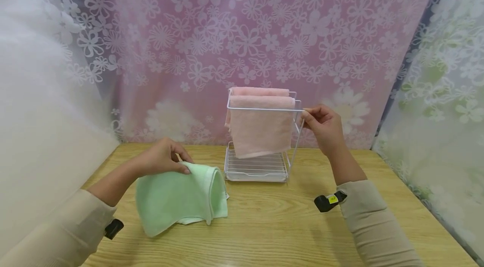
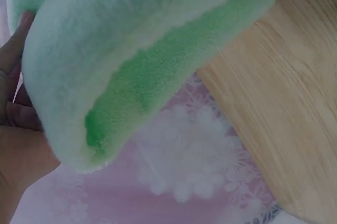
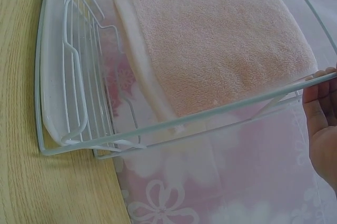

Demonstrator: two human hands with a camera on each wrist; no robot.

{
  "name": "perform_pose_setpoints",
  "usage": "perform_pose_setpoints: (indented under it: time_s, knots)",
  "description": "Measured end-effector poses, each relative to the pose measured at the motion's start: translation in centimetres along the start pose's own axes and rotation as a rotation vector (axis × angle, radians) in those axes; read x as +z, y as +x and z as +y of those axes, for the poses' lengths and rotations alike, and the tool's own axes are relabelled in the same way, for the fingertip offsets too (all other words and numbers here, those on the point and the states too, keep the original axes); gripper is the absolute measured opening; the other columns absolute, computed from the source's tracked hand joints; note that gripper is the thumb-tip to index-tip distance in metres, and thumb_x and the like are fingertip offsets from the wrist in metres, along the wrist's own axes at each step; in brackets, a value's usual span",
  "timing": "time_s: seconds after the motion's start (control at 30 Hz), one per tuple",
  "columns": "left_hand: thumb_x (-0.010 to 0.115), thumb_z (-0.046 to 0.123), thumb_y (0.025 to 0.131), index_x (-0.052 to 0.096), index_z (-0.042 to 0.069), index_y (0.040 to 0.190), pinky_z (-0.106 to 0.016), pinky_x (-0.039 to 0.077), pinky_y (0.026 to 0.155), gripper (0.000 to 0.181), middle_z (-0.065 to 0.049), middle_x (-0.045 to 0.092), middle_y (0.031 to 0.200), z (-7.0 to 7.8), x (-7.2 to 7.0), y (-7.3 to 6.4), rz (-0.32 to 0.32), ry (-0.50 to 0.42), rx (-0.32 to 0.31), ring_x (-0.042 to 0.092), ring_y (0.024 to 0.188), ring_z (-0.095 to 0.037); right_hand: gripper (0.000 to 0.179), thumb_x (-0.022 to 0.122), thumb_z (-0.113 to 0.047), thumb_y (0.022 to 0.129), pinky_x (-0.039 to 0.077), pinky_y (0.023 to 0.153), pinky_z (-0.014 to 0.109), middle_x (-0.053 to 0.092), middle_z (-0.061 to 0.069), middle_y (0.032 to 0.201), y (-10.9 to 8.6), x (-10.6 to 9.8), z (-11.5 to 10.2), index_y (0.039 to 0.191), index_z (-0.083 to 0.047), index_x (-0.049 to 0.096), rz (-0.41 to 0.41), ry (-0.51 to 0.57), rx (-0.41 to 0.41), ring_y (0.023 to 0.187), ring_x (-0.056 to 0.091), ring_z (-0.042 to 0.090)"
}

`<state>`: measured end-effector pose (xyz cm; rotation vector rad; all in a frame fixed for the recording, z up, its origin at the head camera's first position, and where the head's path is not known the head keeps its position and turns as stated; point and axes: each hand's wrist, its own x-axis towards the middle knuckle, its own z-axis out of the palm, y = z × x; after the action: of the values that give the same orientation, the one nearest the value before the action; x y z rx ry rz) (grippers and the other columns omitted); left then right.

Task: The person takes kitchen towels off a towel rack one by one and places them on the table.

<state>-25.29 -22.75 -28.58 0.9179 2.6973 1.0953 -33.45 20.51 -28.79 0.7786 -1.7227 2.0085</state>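
A light green towel [image 1: 174, 199] hangs from my left hand [image 1: 164, 157], thumb and fingers pinching its upper edge in the head view. In the left wrist view the towel [image 2: 131, 50] curls into a loose fold, with the hand [image 2: 21, 124] at its left side. My right hand [image 1: 326, 128] pinches the top right corner of a white wire rack [image 1: 296, 141]. Two pink towels drape over the rack's upper bars; the front towel [image 1: 261, 128] hides much of the back one [image 1: 261, 91]. In the right wrist view my fingers [image 3: 318, 108] grip the rack's rail.
The rack's base holds a wire grid over a white tray [image 1: 257, 178], standing on a wooden table [image 1: 264, 229]. Behind the table hangs a pink flowered curtain [image 1: 245, 40]. Pale sheets close off the left and right sides. Each wrist wears a black camera strap [image 1: 329, 202].
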Motion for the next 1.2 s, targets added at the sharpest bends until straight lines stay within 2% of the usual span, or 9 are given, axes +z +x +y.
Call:
perform_pose_setpoints:
  time_s: [0.2, 0.4, 0.53, 0.7, 0.83, 0.93, 1.13, 1.2]
  knots:
    - [0.08, 0.012, 0.081, 0.078, 0.008, 0.095, -0.031, 0.056, 0.065, 0.015, -0.004, 0.073, 0.095, -1.9, -0.2, 0.8, 0.018, 0.016, -0.033, 0.067, 0.075, -0.017, 0.017, 0.07, -0.006, 0.089, 0.057, 0.071, 0.025, 0.069, 0.006, 0.085, 0.1, 0.0, -0.1, 0.091, 0.008, 0.061, 0.006, 0.002, 0.016, 0.07, 0.066, 0.013]
    - [0.078, 0.014, 0.083, 0.078, 0.009, 0.098, -0.032, 0.056, 0.064, 0.016, -0.002, 0.073, 0.095, -3.0, -0.2, 2.0, 0.022, 0.054, -0.057, 0.067, 0.076, -0.015, 0.011, 0.069, -0.004, 0.089, 0.057, 0.072, 0.025, 0.07, 0.004, 0.085, 0.2, -0.1, -0.1, 0.091, 0.006, 0.065, 0.002, -0.001, -0.009, 0.071, 0.066, 0.013]
    - [0.08, 0.013, 0.08, 0.078, 0.009, 0.097, -0.034, 0.055, 0.063, 0.017, -0.002, 0.073, 0.093, -3.6, 0.0, 2.6, 0.04, 0.032, -0.086, 0.067, 0.075, -0.017, 0.002, 0.066, 0.0, 0.091, 0.057, 0.072, 0.026, 0.069, 0.006, 0.085, 0.2, 0.0, -0.1, 0.09, 0.002, 0.066, -0.005, 0.007, -0.007, 0.071, 0.066, 0.014]
    - [0.083, 0.013, 0.077, 0.075, 0.007, 0.093, -0.033, 0.055, 0.064, 0.018, -0.001, 0.072, 0.088, -4.5, 0.3, 3.1, 0.084, 0.014, -0.111, 0.066, 0.075, -0.018, 0.009, 0.063, 0.003, 0.092, 0.057, 0.072, 0.025, 0.069, 0.005, 0.086, 0.0, 0.0, -0.1, 0.087, -0.004, 0.066, -0.008, 0.006, 0.002, 0.071, 0.066, 0.016]
    - [0.082, 0.012, 0.079, 0.074, 0.007, 0.092, -0.033, 0.055, 0.065, 0.016, -0.002, 0.071, 0.088, -5.2, 0.5, 3.4, 0.106, 0.01, -0.119, 0.066, 0.077, -0.018, 0.002, 0.065, 0.001, 0.091, 0.057, 0.071, 0.024, 0.069, 0.005, 0.085, 0.0, 0.0, -0.1, 0.089, 0.001, 0.065, 0.002, 0.004, -0.006, 0.07, 0.066, 0.015]
    - [0.08, 0.011, 0.081, 0.076, 0.006, 0.093, -0.033, 0.055, 0.066, 0.013, -0.003, 0.072, 0.09, -5.6, 0.5, 3.6, 0.105, -0.001, -0.125, 0.067, 0.078, -0.019, 0.011, 0.067, -0.002, 0.09, 0.057, 0.07, 0.025, 0.069, 0.006, 0.084, 0.0, 0.1, -0.1, 0.091, 0.007, 0.062, 0.015, 0.005, -0.011, 0.069, 0.065, 0.016]
    - [0.079, 0.011, 0.082, 0.077, 0.007, 0.094, -0.033, 0.055, 0.069, 0.013, -0.006, 0.072, 0.096, -6.4, 0.5, 4.0, 0.122, 0.008, -0.161, 0.067, 0.081, -0.019, 0.007, 0.067, -0.002, 0.091, 0.057, 0.072, 0.027, 0.069, 0.005, 0.084, -0.1, 0.1, 0.1, 0.089, 0.003, 0.063, 0.011, -0.009, -0.003, 0.069, 0.066, 0.016]
    - [0.08, 0.011, 0.082, 0.077, 0.008, 0.094, -0.033, 0.055, 0.069, 0.013, -0.006, 0.072, 0.098, -6.7, 0.5, 4.2, 0.137, 0.017, -0.163, 0.067, 0.082, -0.019, 0.011, 0.068, -0.004, 0.09, 0.057, 0.072, 0.026, 0.069, 0.006, 0.084, -0.1, 0.0, 0.1, 0.09, 0.005, 0.063, 0.018, -0.023, -0.007, 0.069, 0.066, 0.016]
